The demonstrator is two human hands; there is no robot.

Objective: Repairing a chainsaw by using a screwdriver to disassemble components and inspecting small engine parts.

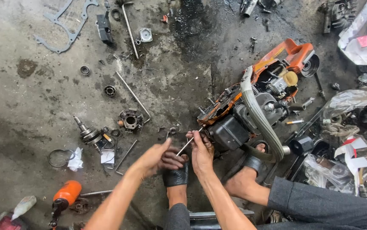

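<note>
Two hands: both on one thin metal rod, over the floor, near the sandalled foot.
Crankshaft (90, 135): lies well left on the oily concrete floor (30, 102), loose bearings near it.
Left hand (160, 156): grip closed around the rod's (187, 146) lower end.
Right hand (201, 150): fingers pinched on the rod's shaft.
Chainsaw body (258, 100): orange, stripped, just right of the rod tip.
Risk: oily fingers may slip, so the rod could skid off; small parts could scatter.
</note>
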